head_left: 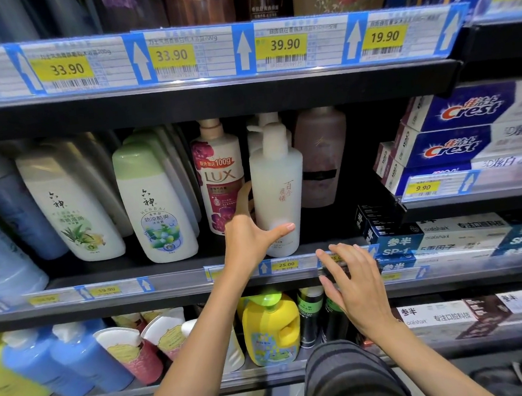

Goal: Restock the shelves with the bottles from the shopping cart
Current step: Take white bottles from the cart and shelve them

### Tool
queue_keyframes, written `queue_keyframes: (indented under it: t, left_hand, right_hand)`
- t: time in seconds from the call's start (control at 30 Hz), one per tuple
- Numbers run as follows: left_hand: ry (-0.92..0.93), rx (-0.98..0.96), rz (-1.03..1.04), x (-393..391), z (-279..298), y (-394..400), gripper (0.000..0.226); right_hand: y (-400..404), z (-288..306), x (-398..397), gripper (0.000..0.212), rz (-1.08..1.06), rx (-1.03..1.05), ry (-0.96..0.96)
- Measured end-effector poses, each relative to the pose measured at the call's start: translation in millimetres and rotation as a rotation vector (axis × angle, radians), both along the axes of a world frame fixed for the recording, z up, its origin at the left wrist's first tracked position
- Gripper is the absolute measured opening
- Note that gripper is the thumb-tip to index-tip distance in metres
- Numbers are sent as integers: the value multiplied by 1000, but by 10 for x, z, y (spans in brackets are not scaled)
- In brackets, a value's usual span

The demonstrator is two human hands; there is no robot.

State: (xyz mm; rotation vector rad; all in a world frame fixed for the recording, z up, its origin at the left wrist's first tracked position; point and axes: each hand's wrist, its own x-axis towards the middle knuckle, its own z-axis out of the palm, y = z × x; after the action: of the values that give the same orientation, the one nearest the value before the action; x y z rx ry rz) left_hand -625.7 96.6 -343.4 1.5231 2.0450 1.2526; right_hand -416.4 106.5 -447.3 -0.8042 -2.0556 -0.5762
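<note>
Left hand grips one frosted white pump bottle upright on the black middle shelf. Right hand, at 4 o'clock, fingers spread, empty. One pink LUX bottle at 9 o'clock.

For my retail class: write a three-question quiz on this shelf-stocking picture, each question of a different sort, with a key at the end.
1. True or false: the left hand holds the white pump bottle at its lower part.
2. Multiple choice: the right hand is
A. gripping the yellow bottle
B. open, by the shelf's price rail
C. holding a Crest box
3. Fill in: directly left of the white pump bottle stands a bottle labelled ____.

Key
1. True: fingers curl behind it, thumb across the front.
2. B
3. LUX
</note>
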Motion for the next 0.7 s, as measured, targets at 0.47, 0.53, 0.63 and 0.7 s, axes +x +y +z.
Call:
queue_keyframes:
  t: [0.47, 0.53, 0.63, 0.7]
  left_hand:
    - [6, -7, 120, 92, 30, -17, 63]
    - [4, -6, 127, 111, 30, -33, 62]
    - [0, -38, 130, 130, 49, -37, 62]
    - [59, -113, 115, 121, 126, -81, 67]
  right_hand:
    - [2, 1, 7, 43, 2, -26, 3]
    - [-4, 5, 9, 43, -3, -31, -4]
    - [-35, 28, 0, 43, -14, -58, 0]
    - [-68, 83, 10, 42, -7, -99, 3]
